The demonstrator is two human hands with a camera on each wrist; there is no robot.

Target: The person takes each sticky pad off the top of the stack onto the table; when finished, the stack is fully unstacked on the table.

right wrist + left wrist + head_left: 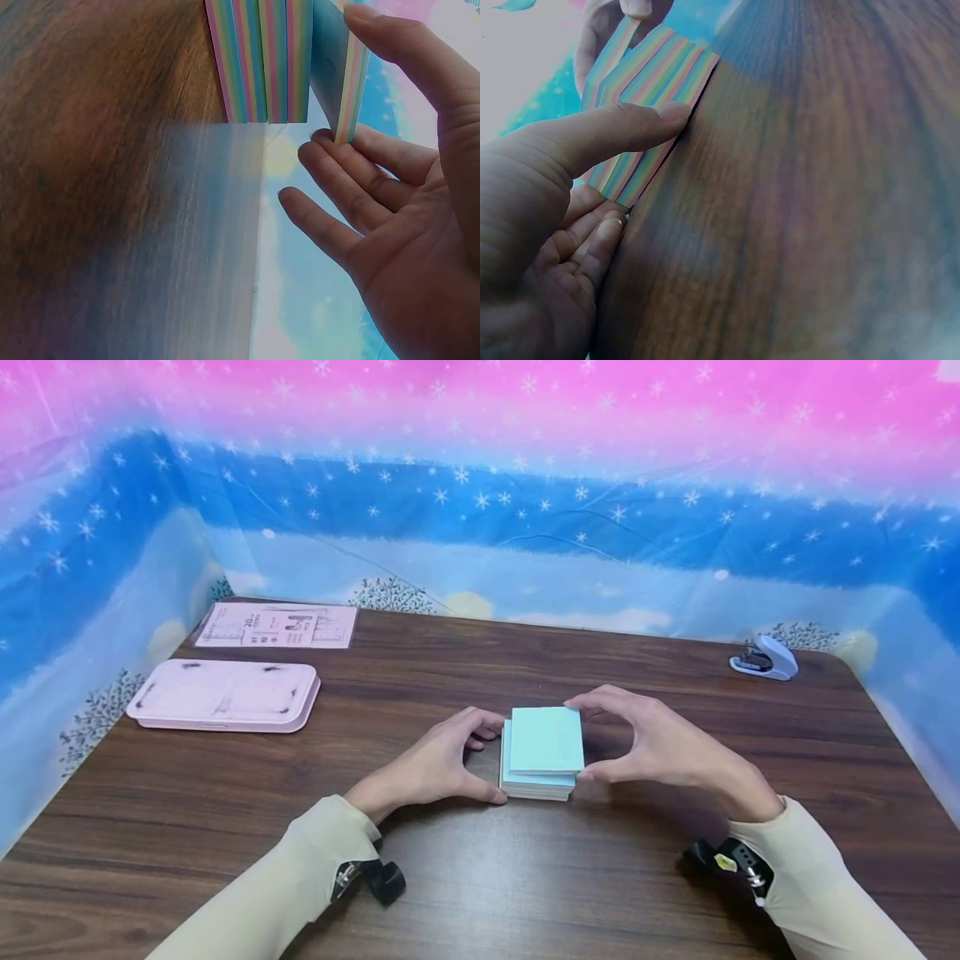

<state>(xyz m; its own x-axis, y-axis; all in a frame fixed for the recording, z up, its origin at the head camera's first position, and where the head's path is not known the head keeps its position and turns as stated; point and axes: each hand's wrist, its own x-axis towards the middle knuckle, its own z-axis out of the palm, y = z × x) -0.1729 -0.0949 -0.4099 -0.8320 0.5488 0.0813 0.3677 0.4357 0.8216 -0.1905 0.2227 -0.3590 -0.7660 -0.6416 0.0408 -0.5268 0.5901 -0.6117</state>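
A stack of square sticky-note pads [536, 793] sits on the brown table, with pastel-striped edges showing in both wrist views. My left hand [442, 762] grips the stack from its left side, thumb at the near corner and fingers at the far one. With thumb and fingertips at its right corners, my right hand [663, 739] holds the pale mint top pad [547, 739]. In the right wrist view this top pad [351, 90] is tilted, with a gap between it and the pads below [261, 64]. The right palm stays apart from it.
A pink case [225, 693] lies at the left, and a pink printed sheet [277, 625] lies behind it. Toward the back right stands a small white stapler [772, 658]. A patterned cloth [480, 502] hangs behind the table [465, 893] and along its sides.
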